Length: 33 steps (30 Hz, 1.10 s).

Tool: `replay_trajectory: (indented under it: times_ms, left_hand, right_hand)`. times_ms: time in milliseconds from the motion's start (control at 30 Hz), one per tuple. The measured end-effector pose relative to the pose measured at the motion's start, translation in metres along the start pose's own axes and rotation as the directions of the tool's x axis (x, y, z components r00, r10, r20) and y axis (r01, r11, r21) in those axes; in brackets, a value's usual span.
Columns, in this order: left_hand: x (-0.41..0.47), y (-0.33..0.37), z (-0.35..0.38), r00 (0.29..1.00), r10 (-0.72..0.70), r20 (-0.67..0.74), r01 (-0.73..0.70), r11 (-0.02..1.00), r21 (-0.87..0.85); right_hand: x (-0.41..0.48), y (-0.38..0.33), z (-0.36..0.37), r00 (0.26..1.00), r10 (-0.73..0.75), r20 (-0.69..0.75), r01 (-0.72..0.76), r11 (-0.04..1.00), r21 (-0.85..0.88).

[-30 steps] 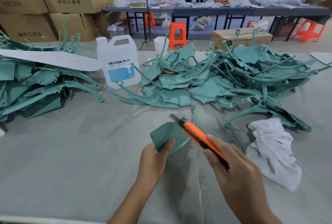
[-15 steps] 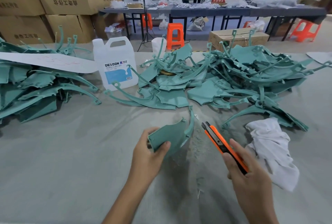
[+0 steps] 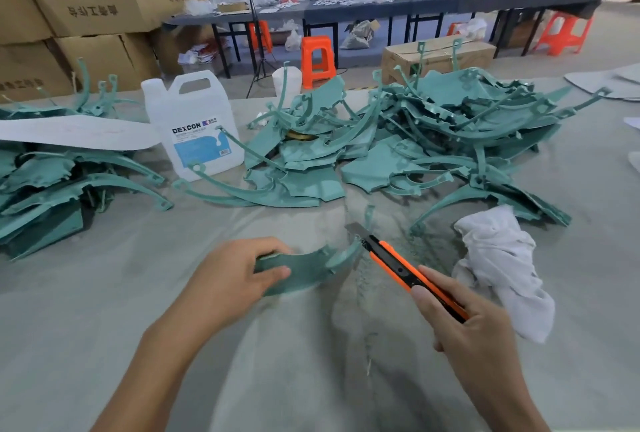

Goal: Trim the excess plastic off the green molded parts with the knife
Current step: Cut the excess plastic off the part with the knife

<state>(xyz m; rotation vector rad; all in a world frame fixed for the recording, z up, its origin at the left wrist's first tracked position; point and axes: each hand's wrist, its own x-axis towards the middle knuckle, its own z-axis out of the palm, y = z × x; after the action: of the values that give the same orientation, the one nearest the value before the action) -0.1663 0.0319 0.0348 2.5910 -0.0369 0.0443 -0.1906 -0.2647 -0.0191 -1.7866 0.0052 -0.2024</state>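
My left hand [image 3: 230, 274] grips the left end of a curved green molded part [image 3: 304, 267], held low over the grey table cover [image 3: 104, 293]. My right hand [image 3: 467, 334] grips an orange utility knife [image 3: 408, 270], whose bare blade tip [image 3: 355, 229] sits against the right end of that part, beside its thin upright arm. A large heap of green parts [image 3: 433, 140] lies behind, and a second heap [image 3: 52, 185] lies at the left. Fine green shavings are scattered on the cover under the knife.
A white DEXCON jug [image 3: 194, 126] stands behind the left hand. A crumpled white cloth [image 3: 498, 269] lies right of the knife. A long white sheet [image 3: 69, 133] rests on the left heap. Cardboard boxes, orange stools, tables and people fill the background.
My left hand has turned the part from upright to lying flatter and lower. The knife has come back in from the right, and its blade now meets the part's right end.
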Motion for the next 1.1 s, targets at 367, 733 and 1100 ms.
replay_trajectory:
  times_ms: [367, 733, 1100]
  left_hand:
    - [-0.012, -0.013, 0.002, 0.999, 0.009, 0.052, 0.001, 0.981, -0.194]
    - [-0.014, -0.014, 0.003, 0.999, 0.001, 0.045, 0.007, 0.984, -0.18]
    - [-0.013, -0.013, 0.003, 0.999, 0.007, 0.039, 0.001, 0.982, -0.187]
  right_hand:
    - [0.008, -0.029, 0.009, 0.989, -0.077, 0.129, 0.1, 0.979, -0.177]
    - [0.02, -0.033, 0.003, 0.975, -0.155, 0.16, 0.19, 0.955, -0.227]
    - [0.036, -0.041, 0.001, 0.955, -0.105, 0.276, 0.167, 0.963, -0.21]
